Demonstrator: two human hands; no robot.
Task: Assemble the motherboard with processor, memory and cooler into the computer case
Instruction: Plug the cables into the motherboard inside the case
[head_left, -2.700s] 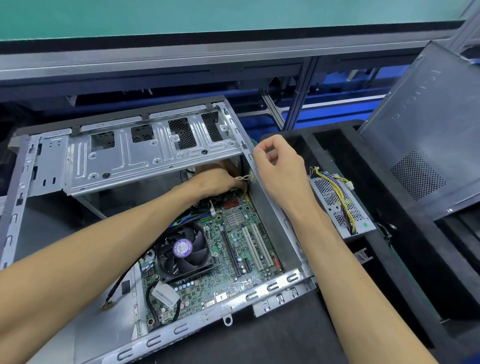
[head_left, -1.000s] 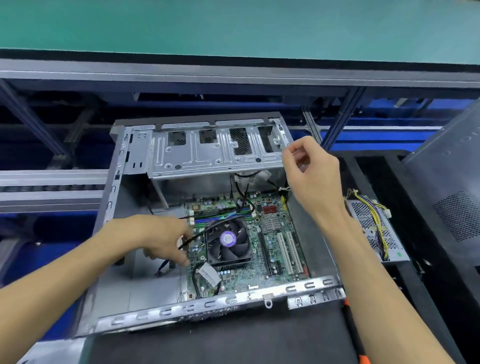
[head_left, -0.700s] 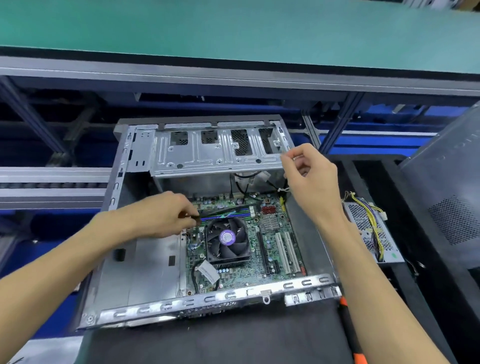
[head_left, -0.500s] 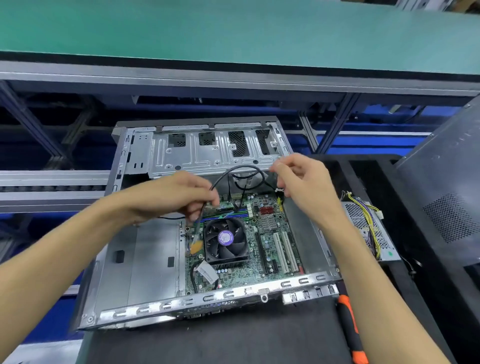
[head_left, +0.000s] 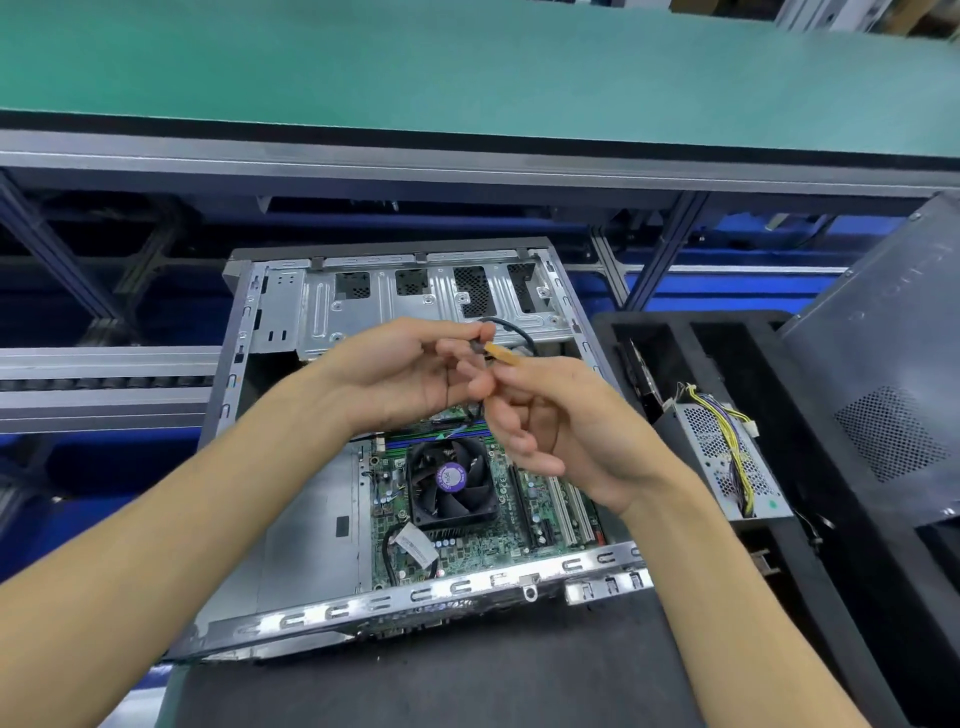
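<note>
Left hand and right hand pinch a cable with an orange plug, hiding the board's far edge below them.

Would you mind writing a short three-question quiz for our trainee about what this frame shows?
1. True or false: the cooler fan already sits on the motherboard inside the computer case.
2. What do the left hand and right hand hold up between them? A) a screwdriver B) a black cable with an orange connector C) a memory stick
3. Fill in: the power supply with yellow wires lies to the ____ of the case.

Key: 1 true; 2 B; 3 right.
</note>
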